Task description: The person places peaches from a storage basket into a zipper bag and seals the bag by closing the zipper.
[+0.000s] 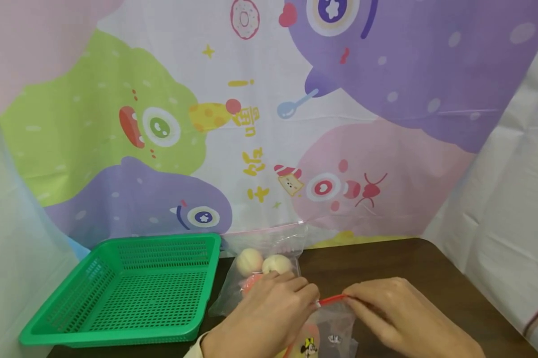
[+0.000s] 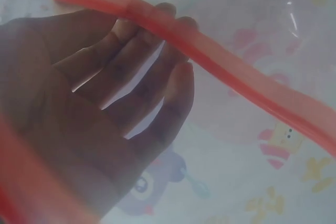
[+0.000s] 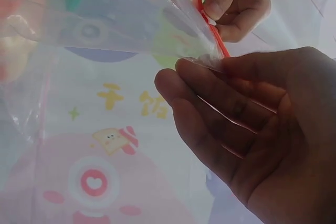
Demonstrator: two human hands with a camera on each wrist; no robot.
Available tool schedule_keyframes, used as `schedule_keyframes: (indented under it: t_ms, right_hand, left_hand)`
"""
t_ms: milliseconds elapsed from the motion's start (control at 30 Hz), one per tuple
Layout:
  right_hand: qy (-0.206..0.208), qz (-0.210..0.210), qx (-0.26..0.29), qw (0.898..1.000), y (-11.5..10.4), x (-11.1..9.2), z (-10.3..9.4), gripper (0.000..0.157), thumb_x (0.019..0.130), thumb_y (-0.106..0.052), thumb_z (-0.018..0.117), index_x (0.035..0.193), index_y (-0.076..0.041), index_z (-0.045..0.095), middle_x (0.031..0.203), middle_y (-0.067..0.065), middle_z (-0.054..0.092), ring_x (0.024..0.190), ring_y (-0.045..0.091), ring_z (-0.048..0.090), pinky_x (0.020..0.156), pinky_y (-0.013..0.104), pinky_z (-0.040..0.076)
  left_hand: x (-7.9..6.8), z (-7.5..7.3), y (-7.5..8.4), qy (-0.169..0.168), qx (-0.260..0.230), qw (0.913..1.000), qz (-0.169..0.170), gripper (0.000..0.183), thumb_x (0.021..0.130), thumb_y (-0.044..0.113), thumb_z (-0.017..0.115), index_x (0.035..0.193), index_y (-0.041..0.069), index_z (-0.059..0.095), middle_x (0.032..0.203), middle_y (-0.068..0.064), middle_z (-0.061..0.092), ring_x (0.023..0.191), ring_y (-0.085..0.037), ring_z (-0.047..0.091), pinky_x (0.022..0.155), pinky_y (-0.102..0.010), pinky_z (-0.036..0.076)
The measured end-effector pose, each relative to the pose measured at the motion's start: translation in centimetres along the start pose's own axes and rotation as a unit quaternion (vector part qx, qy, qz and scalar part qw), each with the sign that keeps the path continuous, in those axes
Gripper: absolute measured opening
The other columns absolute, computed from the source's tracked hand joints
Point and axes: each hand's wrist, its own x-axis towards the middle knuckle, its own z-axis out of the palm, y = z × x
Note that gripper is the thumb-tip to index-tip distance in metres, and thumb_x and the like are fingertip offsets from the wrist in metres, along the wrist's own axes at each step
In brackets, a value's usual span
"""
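Both hands hold a clear zip bag (image 1: 340, 325) with a red zip strip (image 1: 332, 300) along its mouth. My left hand (image 1: 269, 308) pinches the strip at a small white slider (image 3: 211, 21). At the strip's end, my right hand (image 1: 403, 313) pinches the bag's corner between thumb and fingertips. A cartoon mouse print (image 1: 310, 346) and yellow and pink colours show low on the bag; its lower part runs out of the head view. In the left wrist view the red strip passes across the fingertips (image 2: 181, 27).
Behind the left hand stands another clear bag (image 1: 291, 241) with two pale peaches (image 1: 249, 262) and something red (image 1: 250, 284), partly covered by the hand. A green basket (image 1: 112, 339) sits at left on the dark wooden table (image 1: 372, 266). A cartoon-printed cloth (image 1: 260, 214) hangs behind.
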Motion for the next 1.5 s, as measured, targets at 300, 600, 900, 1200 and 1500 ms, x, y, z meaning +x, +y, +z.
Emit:
schedule_keyframes:
  t_ms: [300, 600, 900, 1200, 1500]
  right_hand:
    - [-0.009, -0.014, 0.010, 1.000, -0.5, 0.4, 0.5, 0.026, 0.093, -0.008, 0.069, 0.085, -0.031, 0.059, 0.071, -0.021, 0.041, 0.063, -0.012, 0.036, 0.057, 0.003, 0.032]
    - [0.018, -0.052, -0.022, 0.998, -0.6, 0.7, 0.2, 0.025, 0.089, -0.008, 0.072, 0.081, -0.030, 0.062, 0.072, -0.021, 0.046, 0.065, -0.013, 0.038, 0.060, 0.004, 0.034]
    - [0.010, -0.030, -0.030, 0.999, -0.6, 0.5, -0.1, 0.023, 0.089, -0.009, 0.073, 0.086, -0.030, 0.066, 0.076, -0.023, 0.052, 0.066, -0.012, 0.043, 0.061, 0.006, 0.038]
    - [0.010, -0.022, -0.020, 1.000, -0.4, 0.4, -0.3, 0.023, 0.088, -0.007, 0.073, 0.089, -0.030, 0.069, 0.080, -0.024, 0.058, 0.068, -0.011, 0.049, 0.063, 0.008, 0.043]
    - [0.017, -0.010, -0.024, 1.000, -0.2, 0.2, -0.4, 0.027, 0.086, -0.006, 0.075, 0.090, -0.032, 0.069, 0.079, -0.026, 0.055, 0.065, -0.011, 0.046, 0.060, 0.006, 0.040]
  left_hand:
    - [-0.6, -0.2, 0.0, -0.012, -0.031, 0.9994, -0.006, 0.019, 0.093, 0.022, 0.070, 0.078, 0.021, 0.058, 0.071, 0.011, 0.054, 0.071, -0.005, 0.055, 0.065, -0.019, 0.040]
    - [-1.3, -0.4, -0.1, 0.005, -0.040, 0.9991, -0.008, 0.010, 0.092, 0.022, 0.069, 0.084, 0.021, 0.065, 0.083, 0.011, 0.063, 0.079, -0.007, 0.059, 0.072, -0.022, 0.044]
    - [-2.2, -0.3, -0.3, -0.009, -0.020, 0.9992, -0.032, 0.008, 0.094, 0.030, 0.066, 0.088, 0.025, 0.067, 0.087, 0.012, 0.064, 0.084, -0.008, 0.062, 0.074, -0.026, 0.043]
    - [-2.9, 0.0, -0.9, 0.048, 0.006, 0.9987, -0.012, 0.017, 0.089, 0.027, 0.073, 0.080, 0.023, 0.059, 0.076, 0.012, 0.057, 0.081, -0.006, 0.058, 0.083, -0.028, 0.045]
    - [-3.5, -0.4, -1.4, 0.047, -0.008, 0.9988, 0.008, 0.016, 0.091, 0.026, 0.072, 0.081, 0.022, 0.060, 0.074, 0.012, 0.053, 0.075, -0.005, 0.052, 0.084, -0.028, 0.044]
